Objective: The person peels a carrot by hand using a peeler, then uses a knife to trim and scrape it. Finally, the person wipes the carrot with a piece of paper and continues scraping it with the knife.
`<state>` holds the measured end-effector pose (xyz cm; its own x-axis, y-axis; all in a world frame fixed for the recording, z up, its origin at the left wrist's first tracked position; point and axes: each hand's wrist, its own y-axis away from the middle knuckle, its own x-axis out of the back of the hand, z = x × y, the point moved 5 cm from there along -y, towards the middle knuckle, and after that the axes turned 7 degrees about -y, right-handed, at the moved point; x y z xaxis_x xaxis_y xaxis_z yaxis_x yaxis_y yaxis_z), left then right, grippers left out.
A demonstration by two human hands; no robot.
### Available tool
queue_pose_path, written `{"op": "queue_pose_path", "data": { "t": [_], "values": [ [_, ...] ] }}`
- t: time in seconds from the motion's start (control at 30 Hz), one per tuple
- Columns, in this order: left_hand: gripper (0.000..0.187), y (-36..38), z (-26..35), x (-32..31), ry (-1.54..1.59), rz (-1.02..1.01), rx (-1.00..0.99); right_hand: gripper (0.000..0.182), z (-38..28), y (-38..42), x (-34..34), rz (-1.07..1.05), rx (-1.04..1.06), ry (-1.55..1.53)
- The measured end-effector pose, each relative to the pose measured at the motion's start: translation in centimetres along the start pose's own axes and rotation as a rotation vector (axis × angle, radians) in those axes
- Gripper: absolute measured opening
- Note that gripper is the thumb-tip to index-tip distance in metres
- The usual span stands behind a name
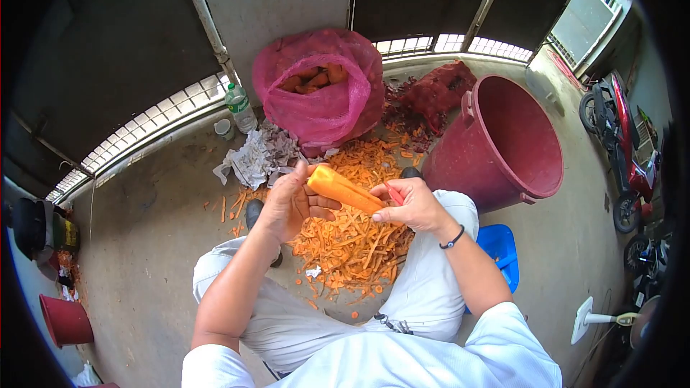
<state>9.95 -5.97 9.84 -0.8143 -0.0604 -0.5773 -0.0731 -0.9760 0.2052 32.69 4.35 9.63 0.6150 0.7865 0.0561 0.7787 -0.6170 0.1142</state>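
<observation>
A peeled orange carrot lies slanted between my two hands, above a heap of peelings on the floor. My right hand is closed around its narrower end, and a small red handle shows between thumb and fingers; the rest of that tool is hidden. My left hand is open at the thick end, palm turned to the carrot and fingers stretched out below it. Orange carrot peelings are piled between my legs.
A pink mesh sack of carrots stands ahead, with crumpled paper and a plastic bottle beside it. To the right are a large dark-red bin, a crumpled red mesh sack and a blue plastic piece by my leg.
</observation>
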Motion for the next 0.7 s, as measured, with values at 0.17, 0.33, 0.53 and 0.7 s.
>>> {"op": "queue_pose_path", "data": {
  "t": [0.17, 0.33, 0.53, 0.7],
  "values": [
    [0.065, 0.2, -0.2, 0.3, 0.075, 0.079, 0.222, 0.060, -5.1, -2.3, 1.1, -0.182, 0.018, 0.334],
    [0.052, 0.1, -1.1, 0.7, 0.050, 0.065, 0.295, 0.049, -10.3, -5.6, 0.0, -0.266, 0.170, 0.587],
    [0.045, 0.2, 2.8, 3.0, 0.077, 0.318, -0.021, 0.017, -9.7, -11.5, 1.3, 0.404, 0.684, -0.101],
    [0.044, 1.1, 4.8, 8.1, 0.155, 0.540, -0.302, 0.016, 15.3, -17.1, -3.5, 0.644, 0.078, -0.192]
  ]
}}
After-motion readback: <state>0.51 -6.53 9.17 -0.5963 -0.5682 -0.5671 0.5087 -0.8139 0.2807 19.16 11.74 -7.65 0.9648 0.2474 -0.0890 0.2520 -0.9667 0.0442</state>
